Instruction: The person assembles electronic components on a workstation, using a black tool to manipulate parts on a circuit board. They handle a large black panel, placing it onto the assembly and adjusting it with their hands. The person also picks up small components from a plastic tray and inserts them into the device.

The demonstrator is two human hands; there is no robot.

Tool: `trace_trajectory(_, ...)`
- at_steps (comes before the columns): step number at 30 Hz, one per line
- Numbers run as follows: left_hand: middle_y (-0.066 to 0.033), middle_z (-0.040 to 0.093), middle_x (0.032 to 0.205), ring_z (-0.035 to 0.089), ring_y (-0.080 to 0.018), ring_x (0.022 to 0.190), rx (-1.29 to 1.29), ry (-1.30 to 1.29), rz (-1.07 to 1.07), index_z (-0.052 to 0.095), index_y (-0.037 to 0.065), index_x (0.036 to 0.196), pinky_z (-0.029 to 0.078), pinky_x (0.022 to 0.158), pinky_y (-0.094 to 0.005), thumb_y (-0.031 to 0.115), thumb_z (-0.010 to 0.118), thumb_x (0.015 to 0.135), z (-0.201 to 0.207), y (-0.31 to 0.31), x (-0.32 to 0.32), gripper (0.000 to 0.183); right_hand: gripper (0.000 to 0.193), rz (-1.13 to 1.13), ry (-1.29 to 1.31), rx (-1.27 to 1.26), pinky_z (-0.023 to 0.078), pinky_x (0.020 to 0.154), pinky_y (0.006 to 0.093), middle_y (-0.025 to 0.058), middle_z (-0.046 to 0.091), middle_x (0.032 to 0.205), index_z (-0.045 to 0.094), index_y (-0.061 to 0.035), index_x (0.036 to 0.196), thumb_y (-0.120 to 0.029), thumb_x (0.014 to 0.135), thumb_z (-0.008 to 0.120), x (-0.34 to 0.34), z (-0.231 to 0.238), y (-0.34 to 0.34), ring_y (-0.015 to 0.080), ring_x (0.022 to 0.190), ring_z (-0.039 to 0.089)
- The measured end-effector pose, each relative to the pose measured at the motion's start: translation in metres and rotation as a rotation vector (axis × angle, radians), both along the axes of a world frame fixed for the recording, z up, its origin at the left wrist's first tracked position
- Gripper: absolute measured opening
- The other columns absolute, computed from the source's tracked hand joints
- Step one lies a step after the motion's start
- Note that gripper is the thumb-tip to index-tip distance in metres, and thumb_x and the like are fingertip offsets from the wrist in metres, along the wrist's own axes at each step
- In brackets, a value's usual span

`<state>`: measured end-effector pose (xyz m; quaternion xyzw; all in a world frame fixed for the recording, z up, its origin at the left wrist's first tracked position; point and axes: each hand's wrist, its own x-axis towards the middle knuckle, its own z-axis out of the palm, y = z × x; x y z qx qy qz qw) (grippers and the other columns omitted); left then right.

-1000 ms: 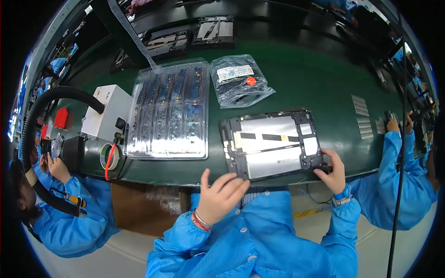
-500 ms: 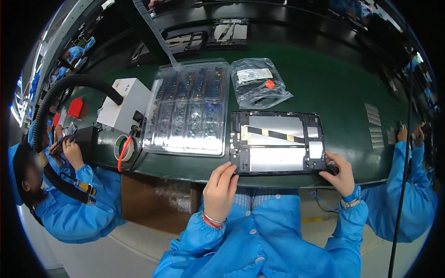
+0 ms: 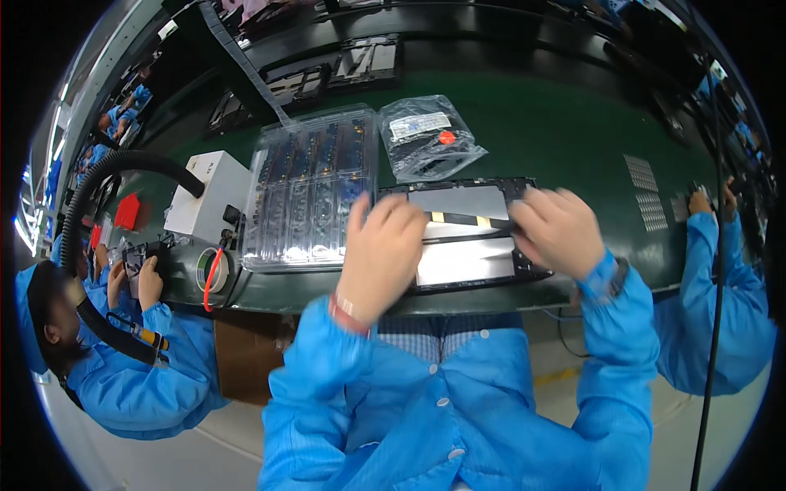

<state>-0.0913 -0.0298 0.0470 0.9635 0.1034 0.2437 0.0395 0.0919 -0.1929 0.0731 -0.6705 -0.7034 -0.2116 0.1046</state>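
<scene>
A tablet-like device with its back off [image 3: 467, 260] lies on the green bench in front of me, its silver battery plates showing inside a black frame. A black strip with yellow patches [image 3: 463, 219] crosses it between my hands. My left hand [image 3: 383, 258] is over the device's left side, fingers bent near the strip's left end; motion smears them. Over the right side, my right hand [image 3: 565, 231] has its fingers curled together by the strip's right end. What they pinch, if anything, is hidden.
Left of the device stand a clear tray of circuit boards [image 3: 311, 192], a white box with a black hose [image 3: 209, 192] and a tape roll [image 3: 214, 270]. A plastic bag [image 3: 430, 143] lies behind. Small metallic pieces [image 3: 647, 192] are at right. Co-workers sit on both sides.
Both hands have left the device's lower corners and moved up and inward over it. The whole view has shifted slightly, and the device appears turned a little.
</scene>
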Motion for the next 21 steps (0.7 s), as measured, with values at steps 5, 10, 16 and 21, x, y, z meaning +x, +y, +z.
trace_trajectory(5,-0.002,0.057,0.106,0.045,-0.0251,0.111,0.094,0.144,0.097,0.06,0.011,0.096,0.019,0.092,-0.0651,0.024,0.05,0.081,-0.028,0.035,0.058,0.022,0.011,0.3,0.044,0.188,0.04,0.061,0.0308,0.0032,0.049,0.071,0.051,-0.0088,0.067,-0.014,0.068,0.06,0.031,-0.011,0.076,0.0186,0.068,0.053)
trace_trajectory(10,-0.0061,0.056,0.106,0.045,-0.0279,0.111,0.043,0.044,0.162,0.063,0.009,0.091,0.018,0.093,-0.0651,0.033,0.05,0.08,-0.048,0.029,0.07,0.029,0.017,0.229,0.842,0.457,0.04,0.058,0.0277,0.0041,0.05,0.068,0.057,-0.002,0.076,-0.017,0.082,0.054,0.024,-0.019,0.11,0.0157,0.064,0.051)
trace_trajectory(16,-0.0074,0.052,0.114,0.043,-0.0244,0.113,-0.036,0.118,0.208,0.056,0.011,0.103,0.024,0.09,-0.0638,0.031,0.051,0.081,-0.052,0.027,0.062,0.03,0.023,-0.094,1.425,0.14,0.039,0.049,0.0211,0.0036,0.056,0.06,0.061,-0.0012,0.078,-0.024,0.081,0.059,0.027,-0.056,0.124,0.0073,0.054,0.05)
trace_trajectory(21,-0.0099,0.05,0.117,0.043,-0.0269,0.114,-0.092,0.107,0.181,0.052,0.011,0.109,0.026,0.091,-0.0608,0.03,0.052,0.081,-0.057,0.028,0.058,0.034,0.018,-0.069,1.312,0.086,0.043,0.056,0.0196,0.0038,0.06,0.075,0.062,-0.001,0.09,-0.011,0.076,0.064,0.029,-0.072,0.121,0.0065,0.063,0.053)
